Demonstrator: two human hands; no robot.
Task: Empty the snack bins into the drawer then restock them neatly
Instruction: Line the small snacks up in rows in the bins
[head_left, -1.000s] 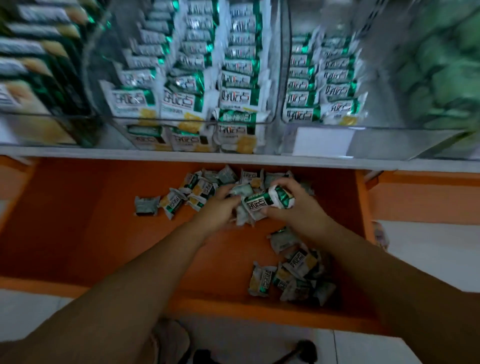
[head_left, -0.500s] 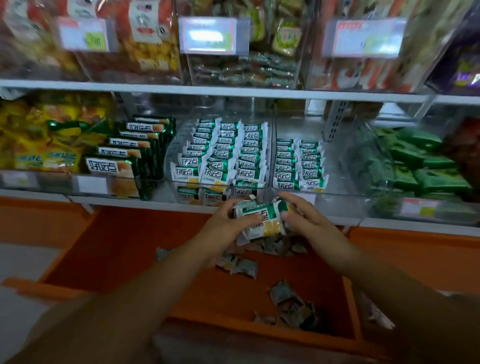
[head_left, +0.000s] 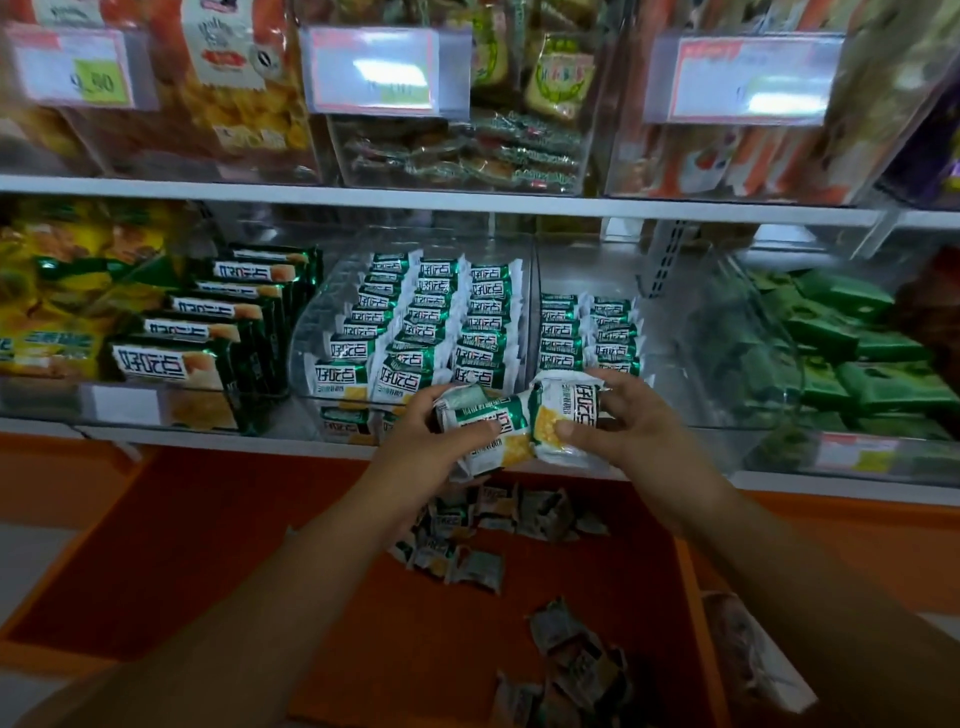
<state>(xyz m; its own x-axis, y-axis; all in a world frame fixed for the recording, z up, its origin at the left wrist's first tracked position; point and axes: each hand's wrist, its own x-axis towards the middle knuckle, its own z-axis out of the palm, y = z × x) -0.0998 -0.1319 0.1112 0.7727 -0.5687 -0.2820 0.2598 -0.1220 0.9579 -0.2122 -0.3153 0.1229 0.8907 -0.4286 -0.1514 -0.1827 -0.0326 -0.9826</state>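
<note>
Both hands hold a small stack of green-and-white snack packets (head_left: 519, 421) in front of the shelf edge. My left hand (head_left: 436, 452) grips the stack's left end, my right hand (head_left: 623, 431) grips its right end with the thumb on the front. Behind them stands a clear bin (head_left: 311, 332) with three neat rows of the same packets. The clear bin to its right (head_left: 670, 364) holds two short rows (head_left: 587, 332). Below, the open orange drawer (head_left: 234, 545) holds several loose packets (head_left: 467, 540) and another heap (head_left: 576, 665).
Larger dark green snack boxes (head_left: 218, 332) fill the bin to the left, yellow bags (head_left: 57, 291) beyond them. Green packets (head_left: 857, 358) lie in the bin at the right. The upper shelf (head_left: 467, 200) carries bins with price tags.
Both hands have lifted a stack of packets out of the drawer up to the front of the bins. The camera has tilted up from the drawer to the shelves.
</note>
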